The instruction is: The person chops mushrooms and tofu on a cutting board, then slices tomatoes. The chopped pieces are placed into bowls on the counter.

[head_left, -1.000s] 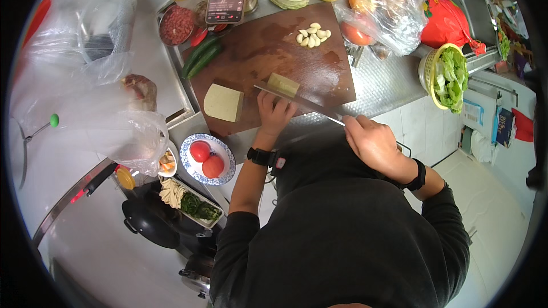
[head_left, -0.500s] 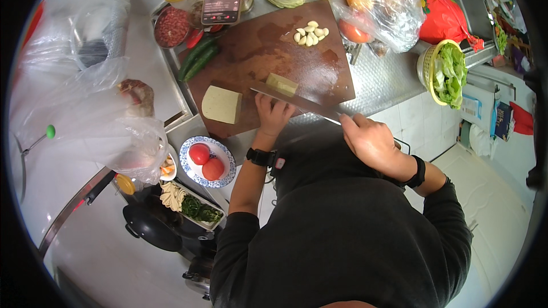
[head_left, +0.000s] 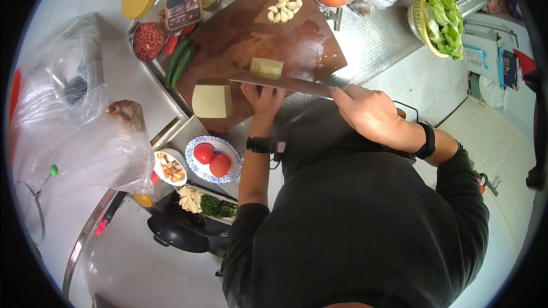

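A: State the change, please.

B: The person's view has swung slightly in the last half second. The counter sits further left, and the white bowl [head_left: 170, 168] at near left shows more fully.

A: And the smaller pale block [head_left: 266, 67]?

B: On the brown cutting board [head_left: 234, 34], toward its near edge, right of the larger pale block [head_left: 211, 101] and apart from it. The knife [head_left: 299, 85] lies across its near side, at much the same angle to it as before.

A: Meaning?

B: In my judgement, the work at that block shows no visible headway over the interval — no fresh piece stands apart from it. Whether the edge has entered the block, I cannot tell.

A: Grips?

B: Right hand [head_left: 368, 115]: clenched round the knife's handle, blade pointing left. Left hand [head_left: 264, 101]: fingers bent, just on the near side of the blade. The blade masks the fingertips, so I cannot tell whether they grasp the block.

A: Anything else on the board?

B: Peeled garlic cloves [head_left: 284, 9] at the far side, dark green vegetables [head_left: 181, 64] at the left — neither touched by a hand.
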`<state>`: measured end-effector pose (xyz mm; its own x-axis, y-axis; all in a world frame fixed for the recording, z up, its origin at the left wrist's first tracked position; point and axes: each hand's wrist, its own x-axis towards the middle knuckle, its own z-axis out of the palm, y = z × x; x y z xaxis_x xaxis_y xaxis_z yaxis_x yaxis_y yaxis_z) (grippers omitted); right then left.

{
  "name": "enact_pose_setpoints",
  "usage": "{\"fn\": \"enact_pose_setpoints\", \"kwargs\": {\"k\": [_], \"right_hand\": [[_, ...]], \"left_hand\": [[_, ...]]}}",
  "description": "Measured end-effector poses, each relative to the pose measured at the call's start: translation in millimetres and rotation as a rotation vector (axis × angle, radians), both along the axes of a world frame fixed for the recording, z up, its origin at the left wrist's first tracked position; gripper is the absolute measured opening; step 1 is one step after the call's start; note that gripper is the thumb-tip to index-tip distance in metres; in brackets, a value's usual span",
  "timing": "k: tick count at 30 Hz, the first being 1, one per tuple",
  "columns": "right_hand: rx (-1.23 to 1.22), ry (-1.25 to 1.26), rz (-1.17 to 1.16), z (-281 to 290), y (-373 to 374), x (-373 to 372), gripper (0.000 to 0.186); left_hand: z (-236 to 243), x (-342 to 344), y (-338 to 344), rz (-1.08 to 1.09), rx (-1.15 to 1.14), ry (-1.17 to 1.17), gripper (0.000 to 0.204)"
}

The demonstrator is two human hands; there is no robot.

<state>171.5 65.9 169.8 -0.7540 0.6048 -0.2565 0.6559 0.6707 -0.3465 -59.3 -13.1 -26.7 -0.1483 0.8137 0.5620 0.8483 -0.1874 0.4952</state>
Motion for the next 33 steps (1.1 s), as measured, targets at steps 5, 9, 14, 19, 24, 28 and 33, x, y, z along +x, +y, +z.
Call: {"fn": "enact_pose_setpoints", "kwargs": {"k": [5, 9, 14, 19, 24, 28, 33], "right_hand": [[0.036, -0.04, 0.037, 6.0, 0.1, -2.0, 0.021], [0.082, -0.055, 0.071, 7.4, 1.8, -3.2, 0.024], [0.123, -0.058, 0.089, 6.4, 2.7, -3.8, 0.025], [0.125, -0.046, 0.101, -0.8, 6.2, -9.1, 0.024], [0.107, -0.047, 0.116, -8.4, 11.4, -17.6, 0.023], [0.121, -0.037, 0.127, -15.3, 15.1, -24.3, 0.02], [0.082, -0.076, 0.122, -30.6, 16.4, -31.5, 0.017]], "left_hand": [[-3.6, 0.9, 1.0, 0.072, 0.028, 0.049, 0.03], [-7.7, 1.6, -0.3, 0.073, 0.01, 0.009, 0.032], [-11.3, 1.8, -2.6, 0.055, -0.014, -0.041, 0.031], [-9.7, 0.9, -2.9, 0.063, -0.031, -0.032, 0.027], [-4.2, -0.6, -0.9, 0.012, -0.017, 0.009, 0.038], [-0.6, 1.7, 1.5, 0.078, -0.008, -0.016, 0.025], [4.6, -0.2, 3.4, 0.039, -0.001, 0.017, 0.024]]}}
